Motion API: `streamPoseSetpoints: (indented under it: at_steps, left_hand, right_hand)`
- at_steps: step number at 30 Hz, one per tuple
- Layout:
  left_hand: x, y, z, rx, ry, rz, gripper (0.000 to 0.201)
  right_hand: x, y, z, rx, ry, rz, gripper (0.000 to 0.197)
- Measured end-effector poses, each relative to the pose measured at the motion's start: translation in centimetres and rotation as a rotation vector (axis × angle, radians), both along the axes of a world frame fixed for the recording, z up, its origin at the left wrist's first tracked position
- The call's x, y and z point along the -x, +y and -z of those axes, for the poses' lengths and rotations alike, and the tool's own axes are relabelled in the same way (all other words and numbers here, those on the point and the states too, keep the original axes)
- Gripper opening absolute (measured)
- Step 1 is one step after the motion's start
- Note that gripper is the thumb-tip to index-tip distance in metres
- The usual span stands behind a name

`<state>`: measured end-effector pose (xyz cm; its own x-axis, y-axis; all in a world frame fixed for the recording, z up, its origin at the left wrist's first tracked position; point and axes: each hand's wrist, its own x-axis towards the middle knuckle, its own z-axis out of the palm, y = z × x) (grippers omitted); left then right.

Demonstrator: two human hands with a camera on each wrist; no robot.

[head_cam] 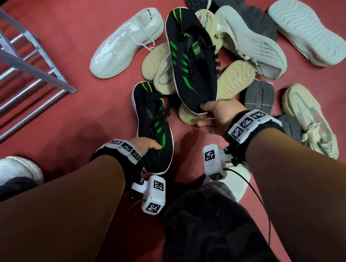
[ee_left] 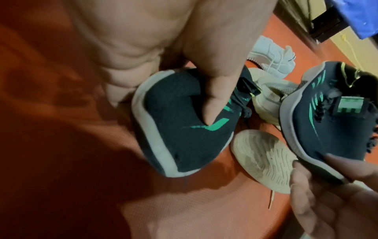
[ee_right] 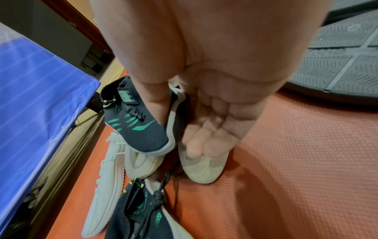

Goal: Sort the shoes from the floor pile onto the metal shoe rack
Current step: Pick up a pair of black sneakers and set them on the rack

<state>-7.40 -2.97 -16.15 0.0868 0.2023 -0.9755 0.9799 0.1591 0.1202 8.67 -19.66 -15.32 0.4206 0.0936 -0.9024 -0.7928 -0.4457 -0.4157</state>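
Note:
Two black sneakers with green stripes are in my hands. My left hand grips the toe of the nearer black sneaker, thumb pressed on its upper. My right hand pinches the toe of the second black sneaker, thumb on top, fingers under the sole; it is lifted over the pile. The metal shoe rack stands at the left. Several white, beige and grey shoes lie in the floor pile.
A white sneaker lies left of the pile on the red mat. Upturned grey and white soles sit at the top right. My own white-shod feet stand near. A blue-covered object borders the mat.

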Motion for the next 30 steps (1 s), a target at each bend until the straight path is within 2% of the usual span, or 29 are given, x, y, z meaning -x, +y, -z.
streamPoseSetpoints:
  at_steps: [4, 6, 7, 9, 11, 12, 13, 18, 20, 23, 25, 30]
  left_hand:
    - [1.7, 2.5, 1.1, 0.113, -0.006, -0.092, 0.059]
    - [2.8, 4.4, 2.9, 0.1, -0.002, -0.159, 0.066]
    - [3.1, 5.2, 2.3, 0.08, -0.005, -0.171, 0.069]
    - [3.2, 6.5, -1.5, -0.005, -0.034, -0.249, 0.063]
    - [3.0, 7.3, -6.5, -0.069, -0.085, -0.27, 0.026]
    - [2.9, 7.7, -8.8, -0.114, -0.105, -0.283, 0.015]
    - [3.0, 8.2, -10.9, -0.16, -0.122, -0.296, 0.011]
    - [3.5, 11.1, -21.0, -0.223, -0.263, -0.172, 0.03]
    - [4.0, 11.8, -25.3, -0.271, -0.333, -0.124, 0.028]
    - [5.6, 11.7, -31.9, -0.331, -0.427, -0.236, 0.004]
    - [6.8, 11.4, -36.0, -0.348, -0.499, -0.325, 0.013]
    - [9.9, 10.2, -45.9, -0.386, -0.695, -0.395, 0.009]
  right_hand:
    - [0.1, 1.3, -0.4, 0.001, -0.004, -0.017, 0.018]
    - [0.0, 2.1, -1.2, -0.001, 0.004, -0.016, 0.024]
    - [0.0, 2.4, -1.9, 0.001, 0.003, -0.013, 0.026]
    - [0.0, 3.3, -4.0, 0.013, 0.001, -0.034, 0.028]
    - [-0.4, 4.0, -7.0, 0.026, -0.012, -0.085, 0.025]
    - [-0.7, 4.3, -9.0, 0.029, -0.039, -0.107, 0.022]
    - [-1.2, 4.8, -11.0, 0.023, -0.078, -0.116, 0.02]
    - [-1.4, 7.4, -21.9, -0.09, -0.204, -0.045, 0.033]
    - [-0.2, 8.0, -25.6, -0.135, -0.232, -0.036, 0.037]
    - [2.2, 8.1, -31.4, -0.177, -0.271, -0.037, 0.041]
    - [4.0, 7.9, -35.5, -0.199, -0.31, -0.035, 0.037]
    - [8.9, 6.3, -46.1, -0.223, -0.398, -0.034, 0.04]
